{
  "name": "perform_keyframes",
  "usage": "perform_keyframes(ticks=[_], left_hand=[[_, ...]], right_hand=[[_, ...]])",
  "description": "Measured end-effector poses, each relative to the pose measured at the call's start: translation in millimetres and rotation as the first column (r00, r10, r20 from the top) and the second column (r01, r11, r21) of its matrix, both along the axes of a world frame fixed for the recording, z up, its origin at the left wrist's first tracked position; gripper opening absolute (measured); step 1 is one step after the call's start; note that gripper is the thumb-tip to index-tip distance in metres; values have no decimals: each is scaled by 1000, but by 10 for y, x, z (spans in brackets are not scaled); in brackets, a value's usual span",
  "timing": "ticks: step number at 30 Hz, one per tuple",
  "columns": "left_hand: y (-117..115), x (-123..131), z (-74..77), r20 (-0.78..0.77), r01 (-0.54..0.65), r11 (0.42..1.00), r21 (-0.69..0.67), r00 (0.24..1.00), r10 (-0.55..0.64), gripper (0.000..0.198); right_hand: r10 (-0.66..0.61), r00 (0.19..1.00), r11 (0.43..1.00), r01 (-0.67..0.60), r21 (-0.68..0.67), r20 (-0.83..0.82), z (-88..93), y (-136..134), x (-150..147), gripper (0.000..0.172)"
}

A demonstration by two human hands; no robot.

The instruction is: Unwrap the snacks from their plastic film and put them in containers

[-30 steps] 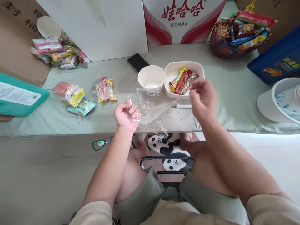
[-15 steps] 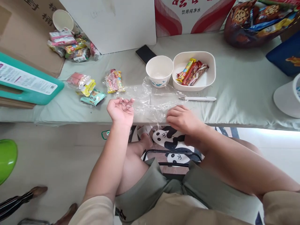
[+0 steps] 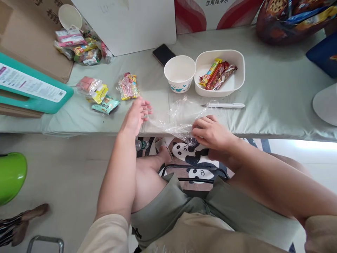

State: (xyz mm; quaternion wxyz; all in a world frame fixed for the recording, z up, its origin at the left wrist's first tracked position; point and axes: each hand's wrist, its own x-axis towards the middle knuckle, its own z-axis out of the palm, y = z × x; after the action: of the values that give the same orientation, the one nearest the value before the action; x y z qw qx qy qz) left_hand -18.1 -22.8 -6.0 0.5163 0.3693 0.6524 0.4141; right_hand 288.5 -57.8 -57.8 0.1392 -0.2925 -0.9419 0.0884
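A crumpled sheet of clear plastic film (image 3: 181,114) lies along the front of the cloth-covered table, partly over its edge. My right hand (image 3: 212,131) is closed on the film's right end, fingers curled. At the film's left end is my left hand (image 3: 137,114), its fingers apart and slightly bent; the film's edge reaches its fingertips. Just beyond that hand sits a small clear pack of wrapped candies (image 3: 128,86). Behind the film stand a white paper cup (image 3: 180,72) and a white plastic container (image 3: 240,82) holding several wrapped snack bars (image 3: 217,75). A white craft knife (image 3: 225,105) lies before the container.
Left on the table are a teal snack packet (image 3: 105,105), a pink-and-yellow packet (image 3: 92,89) and a heap of packets (image 3: 79,47). A phone (image 3: 162,54) lies behind the cup. Boxes (image 3: 137,28) stand at the back. A snack-filled bowl (image 3: 273,33) is at back right.
The left hand has turned and moved slightly up, its fingers straighter. The film has bunched toward the right hand, which has shifted a little right. The view has tilted slightly.
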Motion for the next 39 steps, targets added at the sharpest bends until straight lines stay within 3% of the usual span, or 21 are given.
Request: perform_keyframes(ticks=[3, 6, 7, 9, 12, 14, 17, 21, 25, 29, 35, 37, 39], left_hand=[[-75, 52, -21, -219, 362, 931, -51, 905, -364, 65], [-128, 210, -35, -386, 531, 831, -166, 741, -550, 41], [-128, 257, -41, -425, 517, 840, -165, 732, -533, 31], [-100, 318, -45, -412, 397, 912, -101, 818, -401, 27], [-27, 323, -18, -215, 70, 997, -17, 974, -73, 25], [12, 296, 12, -120, -85, 996, -28, 990, 81, 26], [38, 255, 36, -100, -182, 981, -69, 979, 175, 27], [41, 245, 8, -175, -185, 977, -107, 971, 165, 27], [42, 298, -12, -204, -144, 978, -150, 973, 112, 27], [33, 354, 8, -218, -139, 979, -147, 970, 105, 27], [19, 320, 25, -251, -83, 977, -198, 967, 31, 23], [14, 267, 17, -301, -52, 973, -223, 953, -19, 21], [3, 203, 7, -344, -5, 965, -263, 935, -89, 19]], right_hand=[[37, 998, 999, -38, -22, -46, 4, 33, 95, 15], [34, 996, 999, -37, -29, -78, 17, 69, 198, 13], [28, 996, 999, -30, -28, -87, 24, 81, 231, 13], [14, 993, 999, -17, -28, -113, 40, 105, 294, 12], [-34, 987, 998, 24, -64, -156, 67, 142, 389, 10], [-96, 982, 991, 78, -113, -160, 86, 171, 454, 9], [-222, 963, 965, 195, -173, -154, 112, 215, 559, 8], [-377, 917, 922, 359, -145, -130, 126, 246, 683, 12], [-462, 875, 872, 478, 106, -144, 52, 213, 710, 33], [-295, 938, 925, 328, 190, -181, -80, 154, 610, 56], [-111, 943, 977, 161, 138, -313, 15, 114, 442, 12], [-51, 912, 993, 89, 73, -408, 90, 85, 405, 9], [-30, 861, 999, 17, -29, -508, 133, 41, 370, 16]])
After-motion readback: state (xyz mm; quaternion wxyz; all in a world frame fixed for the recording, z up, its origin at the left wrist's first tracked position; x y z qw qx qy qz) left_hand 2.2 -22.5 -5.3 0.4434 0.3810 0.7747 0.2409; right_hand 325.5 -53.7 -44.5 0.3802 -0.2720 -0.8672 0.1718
